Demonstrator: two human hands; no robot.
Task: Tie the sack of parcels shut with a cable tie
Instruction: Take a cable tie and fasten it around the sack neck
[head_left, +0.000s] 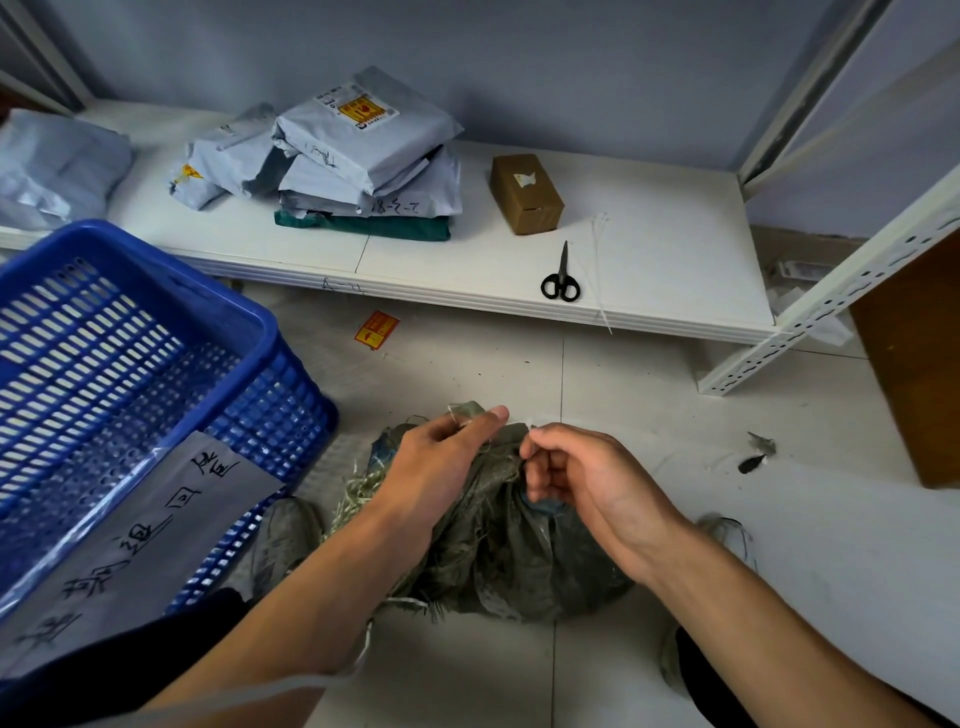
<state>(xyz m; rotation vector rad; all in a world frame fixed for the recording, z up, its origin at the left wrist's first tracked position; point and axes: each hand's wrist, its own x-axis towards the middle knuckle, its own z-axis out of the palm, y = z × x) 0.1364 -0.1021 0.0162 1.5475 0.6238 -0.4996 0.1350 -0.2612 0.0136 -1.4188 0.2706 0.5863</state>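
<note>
A grey-green woven sack sits on the floor between my feet, its mouth bunched up at the top. My left hand grips the gathered neck, thumb pressed over the frayed top edge. My right hand is just right of the neck, fingertips pinched at a thin pale strand there; whether that strand is a cable tie I cannot tell. Spare white cable ties lie on the low white shelf, right of the black scissors.
A blue plastic basket with a handwritten label stands at the left, close to my left arm. On the shelf are stacked grey mailer parcels and a small brown carton. A slotted shelf upright and a brown board stand at the right.
</note>
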